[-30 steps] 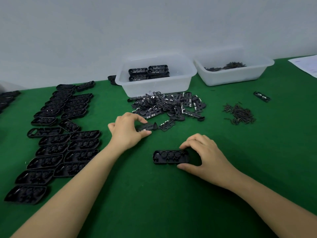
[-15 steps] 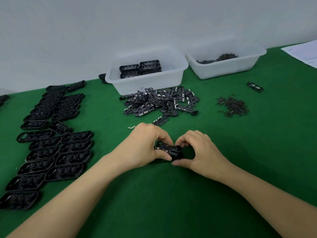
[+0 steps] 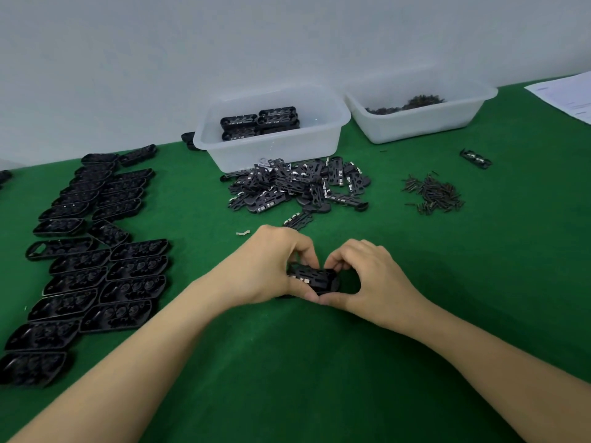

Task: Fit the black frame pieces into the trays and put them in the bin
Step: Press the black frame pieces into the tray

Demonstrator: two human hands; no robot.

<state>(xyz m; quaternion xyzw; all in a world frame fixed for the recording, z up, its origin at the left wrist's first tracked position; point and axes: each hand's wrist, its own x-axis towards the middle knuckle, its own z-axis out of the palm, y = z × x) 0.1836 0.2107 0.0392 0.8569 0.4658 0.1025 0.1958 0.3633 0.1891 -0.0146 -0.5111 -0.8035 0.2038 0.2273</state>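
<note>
Both hands meet at the middle of the green table over one black tray with a black frame piece (image 3: 315,278) lying on top of it. My left hand (image 3: 271,270) pinches the frame piece and tray from the left, thumb at the near edge. My right hand (image 3: 367,276) grips the tray's right end, fingers curled over it. The tray is mostly hidden under the frame piece and my fingers. A heap of loose frame pieces (image 3: 297,187) lies just beyond. The white bin (image 3: 319,135) behind it holds several filled trays (image 3: 260,121).
Several empty black trays (image 3: 96,251) lie in rows on the left. A second white bin (image 3: 422,118) with small dark parts stands at the back right, a pile of dark screws (image 3: 433,195) and one stray black piece (image 3: 475,158) in front of it. Paper (image 3: 569,94) lies far right.
My left hand carried a frame piece from beside the heap to the tray under my right hand. Both hands now close together on the tray and piece.
</note>
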